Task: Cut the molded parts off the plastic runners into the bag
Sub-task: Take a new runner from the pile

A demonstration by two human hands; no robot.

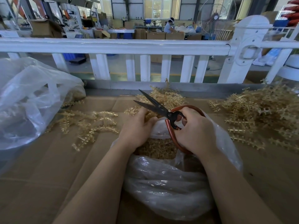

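My right hand (pixel 195 131) grips the red handles of black-bladed scissors (pixel 155 105), whose blades are spread apart and point up-left. My left hand (pixel 137 128) holds a yellowish plastic runner (pixel 135 109) just under the blades, its fingers curled round it. Both hands hover over the mouth of a clear plastic bag (pixel 166 183) that holds a heap of small yellowish cut parts (pixel 157 147). More runners lie in piles on the left (pixel 90 123), behind the scissors (pixel 165 96) and on the right (pixel 262 115).
Brown cardboard (pixel 48 167) covers the work surface. A large crumpled clear bag (pixel 29 101) sits at the left. A white railing (pixel 129 46) runs along the far edge, with a factory floor, boxes and a seated person beyond.
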